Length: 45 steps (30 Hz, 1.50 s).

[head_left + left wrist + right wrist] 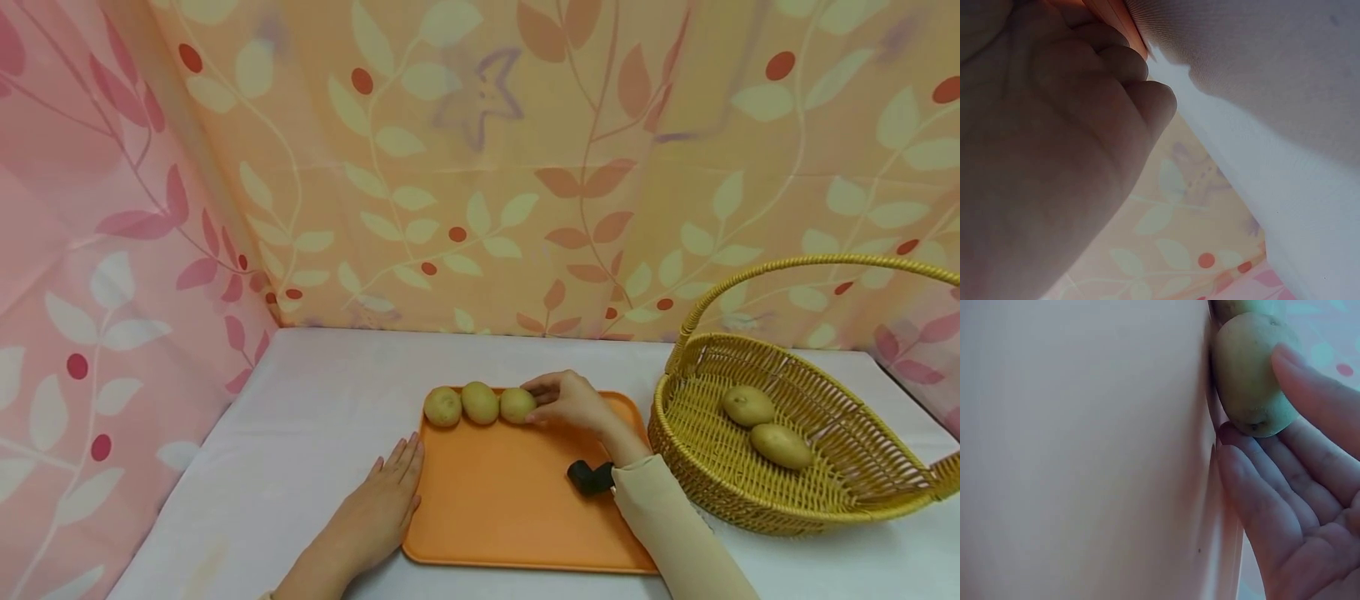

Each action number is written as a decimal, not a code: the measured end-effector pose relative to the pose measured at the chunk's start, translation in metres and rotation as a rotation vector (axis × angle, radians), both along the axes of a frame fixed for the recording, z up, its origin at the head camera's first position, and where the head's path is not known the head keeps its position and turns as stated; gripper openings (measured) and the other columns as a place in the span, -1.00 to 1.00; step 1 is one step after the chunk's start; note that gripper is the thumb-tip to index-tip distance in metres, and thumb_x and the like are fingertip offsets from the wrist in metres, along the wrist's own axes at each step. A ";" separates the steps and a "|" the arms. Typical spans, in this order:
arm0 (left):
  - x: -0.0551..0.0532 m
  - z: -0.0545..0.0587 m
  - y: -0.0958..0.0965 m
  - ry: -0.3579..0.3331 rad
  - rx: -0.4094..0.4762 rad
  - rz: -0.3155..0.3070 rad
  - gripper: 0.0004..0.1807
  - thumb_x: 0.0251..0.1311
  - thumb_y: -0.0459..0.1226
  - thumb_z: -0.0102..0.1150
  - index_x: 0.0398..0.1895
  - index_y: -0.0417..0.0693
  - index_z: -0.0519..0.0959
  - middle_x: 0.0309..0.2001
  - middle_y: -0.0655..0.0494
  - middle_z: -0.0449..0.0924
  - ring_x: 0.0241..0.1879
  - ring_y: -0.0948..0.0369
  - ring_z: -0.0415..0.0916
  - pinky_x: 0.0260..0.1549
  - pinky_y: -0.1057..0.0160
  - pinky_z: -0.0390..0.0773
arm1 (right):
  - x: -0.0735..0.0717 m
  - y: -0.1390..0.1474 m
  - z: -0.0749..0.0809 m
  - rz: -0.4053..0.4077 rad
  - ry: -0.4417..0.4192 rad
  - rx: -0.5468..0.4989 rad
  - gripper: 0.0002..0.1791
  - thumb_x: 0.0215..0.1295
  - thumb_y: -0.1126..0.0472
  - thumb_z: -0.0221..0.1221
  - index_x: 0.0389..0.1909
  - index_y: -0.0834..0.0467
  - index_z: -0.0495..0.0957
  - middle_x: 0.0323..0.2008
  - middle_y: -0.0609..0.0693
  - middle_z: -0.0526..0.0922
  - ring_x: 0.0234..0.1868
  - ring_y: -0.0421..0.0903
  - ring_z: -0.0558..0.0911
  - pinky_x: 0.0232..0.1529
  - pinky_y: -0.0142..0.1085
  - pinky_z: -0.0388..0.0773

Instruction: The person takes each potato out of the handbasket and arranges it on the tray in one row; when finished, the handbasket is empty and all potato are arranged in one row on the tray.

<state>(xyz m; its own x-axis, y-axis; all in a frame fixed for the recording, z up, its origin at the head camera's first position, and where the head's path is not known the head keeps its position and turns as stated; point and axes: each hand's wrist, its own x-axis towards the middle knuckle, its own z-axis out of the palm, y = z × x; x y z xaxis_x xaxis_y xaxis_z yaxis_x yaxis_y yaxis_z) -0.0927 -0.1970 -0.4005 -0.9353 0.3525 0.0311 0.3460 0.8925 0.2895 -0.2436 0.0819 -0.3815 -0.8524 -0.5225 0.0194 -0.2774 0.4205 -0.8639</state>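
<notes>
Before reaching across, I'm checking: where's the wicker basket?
In the head view, the wicker basket stands at the right, beside the orange tray, with two potatoes inside.

The potatoes [480, 403] have smooth, matt skins, the tray [495, 500] looks like smooth plastic, the basket [697, 417] is wicker weave — ridged, with a slight gloss — and both backdrop [480, 250] and table cover [300, 408] look like matt cloth.

Orange tray [510, 500]: broad bare middle and front, reachable from above. Far edge, left part: blocked by three potatoes [480, 403] in a row; right hand [570, 404] occupies the row's right end. Sleeve [682, 533] and black object [588, 477] obstruct tray's right side; left hand [382, 504] bars left edge. Basket [750, 508] stands beyond, gap under its arched handle [825, 260].
</notes>
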 end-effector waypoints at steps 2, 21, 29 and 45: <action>0.000 0.000 0.000 -0.001 0.003 0.000 -0.38 0.33 -0.26 0.00 0.35 -0.43 0.15 0.41 -0.25 0.04 0.40 -0.09 -0.02 0.27 -0.15 0.10 | 0.000 0.001 -0.001 -0.001 -0.029 -0.017 -0.53 0.01 0.37 0.38 0.00 0.40 0.56 -0.08 0.24 0.64 -0.08 0.06 0.64 -0.09 -0.24 0.57; 0.000 0.000 0.000 0.004 -0.003 -0.001 -0.38 0.34 -0.25 0.00 0.35 -0.43 0.15 0.41 -0.25 0.04 0.39 -0.09 -0.01 0.27 -0.15 0.10 | 0.001 0.007 -0.003 -0.008 -0.063 -0.100 -0.50 0.11 0.38 0.30 0.08 0.46 0.47 0.02 0.29 0.57 0.01 0.12 0.59 -0.07 -0.28 0.57; 0.000 0.000 0.000 -0.002 -0.006 -0.003 -0.38 0.34 -0.25 -0.01 0.36 -0.43 0.15 0.42 -0.25 0.01 0.40 -0.09 -0.02 0.27 -0.16 0.10 | 0.007 0.010 0.009 -0.039 -0.070 -0.179 -0.53 0.13 0.45 0.26 0.08 0.51 0.44 0.02 0.41 0.52 0.03 0.20 0.57 -0.07 -0.28 0.58; 0.000 -0.001 0.000 -0.007 0.025 0.000 -0.39 0.34 -0.27 -0.01 0.36 -0.43 0.14 0.42 -0.26 0.00 0.40 -0.10 -0.03 0.27 -0.18 0.08 | 0.038 0.030 0.044 -0.054 0.001 -0.203 -0.52 0.12 0.32 0.31 0.09 0.34 0.51 0.03 0.22 0.58 0.09 0.26 0.50 -0.08 -0.27 0.58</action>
<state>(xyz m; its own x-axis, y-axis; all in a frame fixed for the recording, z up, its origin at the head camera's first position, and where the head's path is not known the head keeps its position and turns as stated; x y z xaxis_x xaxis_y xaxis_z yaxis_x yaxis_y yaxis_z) -0.0931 -0.1975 -0.4018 -0.9355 0.3517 0.0333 0.3439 0.8848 0.3144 -0.2061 0.1123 -0.3377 -0.8790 -0.4614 0.1203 -0.2599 0.2522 -0.9321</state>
